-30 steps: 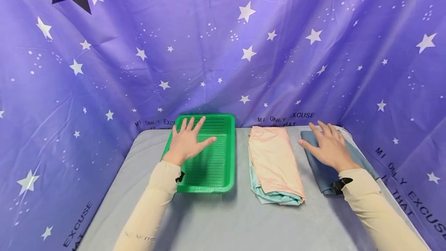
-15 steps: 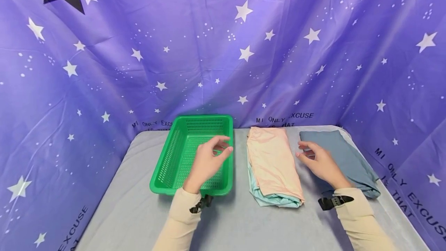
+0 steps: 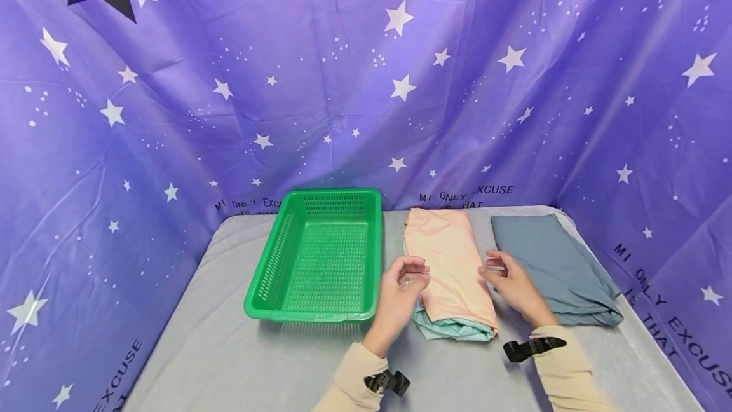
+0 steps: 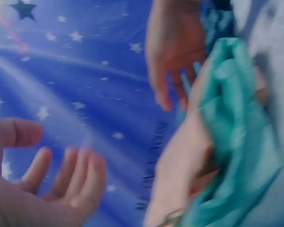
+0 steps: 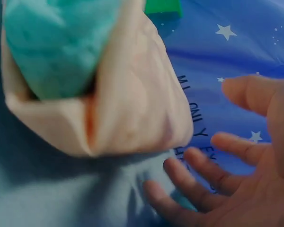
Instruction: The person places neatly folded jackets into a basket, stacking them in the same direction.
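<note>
A folded cloth bundle (image 3: 448, 253), peach on top with mint green fabric (image 3: 457, 328) showing at its near end, lies on the grey table between my hands. My left hand (image 3: 398, 297) is at its left side, fingers loosely curved and overlapping its edge in the head view. On the right side my right hand (image 3: 515, 285) hovers, fingertips right at the peach edge. Both wrist views show gaps between fingers and cloth, the left hand (image 4: 52, 184) and right hand (image 5: 217, 175) with relaxed fingers and nothing in them.
A green plastic basket (image 3: 377, 272) stands left of the bundle, with no contents visible. A folded blue-grey cloth (image 3: 555, 266) lies at the right table edge. Purple star-printed curtain (image 3: 332, 81) encloses the grey table (image 3: 229, 348) at the back and sides.
My left hand has moved from over the basket rightward to the bundle's left side. My right hand has come left and nearer, off the blue-grey cloth. Spread fingers have relaxed into a curve.
</note>
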Demonstrator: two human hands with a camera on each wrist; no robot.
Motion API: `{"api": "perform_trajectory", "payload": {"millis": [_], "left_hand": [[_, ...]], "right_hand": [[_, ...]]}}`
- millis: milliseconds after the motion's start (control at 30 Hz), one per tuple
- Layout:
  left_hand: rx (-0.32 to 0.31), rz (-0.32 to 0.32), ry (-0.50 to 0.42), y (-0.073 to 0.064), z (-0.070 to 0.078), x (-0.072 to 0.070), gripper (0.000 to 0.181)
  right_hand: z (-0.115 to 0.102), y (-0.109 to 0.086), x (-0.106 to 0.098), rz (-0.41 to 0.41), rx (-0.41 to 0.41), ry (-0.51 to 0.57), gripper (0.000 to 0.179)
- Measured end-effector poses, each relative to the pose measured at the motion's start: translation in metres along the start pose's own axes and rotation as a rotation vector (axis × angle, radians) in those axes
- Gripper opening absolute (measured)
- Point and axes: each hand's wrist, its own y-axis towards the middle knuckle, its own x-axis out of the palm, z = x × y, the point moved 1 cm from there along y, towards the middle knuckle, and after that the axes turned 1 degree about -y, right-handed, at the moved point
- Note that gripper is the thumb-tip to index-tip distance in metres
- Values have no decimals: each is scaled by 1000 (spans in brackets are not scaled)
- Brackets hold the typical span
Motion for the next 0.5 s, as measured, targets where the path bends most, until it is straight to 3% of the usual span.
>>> {"api": "perform_trajectory", "payload": {"millis": [167,333,500], "left_hand": [[-95,115,176,7,-26,10,37],[-185,189,353,16,-44,12,58],[-272,204,382,21,-58,14,77]], "right_hand": [[5,3,9,-50,123,72,72],[7,7,17,-56,168,93,82],[8,9,24,-46,172,138,84]]}}
